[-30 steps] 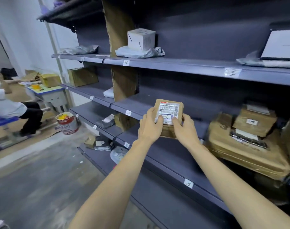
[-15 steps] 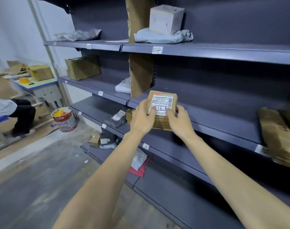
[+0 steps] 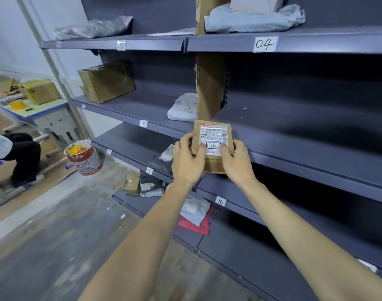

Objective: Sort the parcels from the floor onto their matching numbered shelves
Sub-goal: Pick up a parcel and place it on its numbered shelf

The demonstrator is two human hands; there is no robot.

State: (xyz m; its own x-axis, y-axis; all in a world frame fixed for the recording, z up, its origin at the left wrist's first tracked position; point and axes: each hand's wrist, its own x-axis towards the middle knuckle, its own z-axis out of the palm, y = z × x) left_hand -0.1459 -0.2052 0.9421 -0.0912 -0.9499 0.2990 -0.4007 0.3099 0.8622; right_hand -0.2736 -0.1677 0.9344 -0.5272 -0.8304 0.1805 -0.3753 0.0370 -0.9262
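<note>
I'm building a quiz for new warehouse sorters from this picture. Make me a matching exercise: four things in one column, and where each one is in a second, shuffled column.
Things
1. small cardboard parcel marked 16
2. large brown box
3. grey poly bag
4. paint bucket

Places
A. on the shelf labelled 04
B. on the floor by the shelving's left end
C. held in the left hand and right hand
D. on the shelf labelled 08

Pairs: 1-C, 2-D, 3-A, 4-B
</note>
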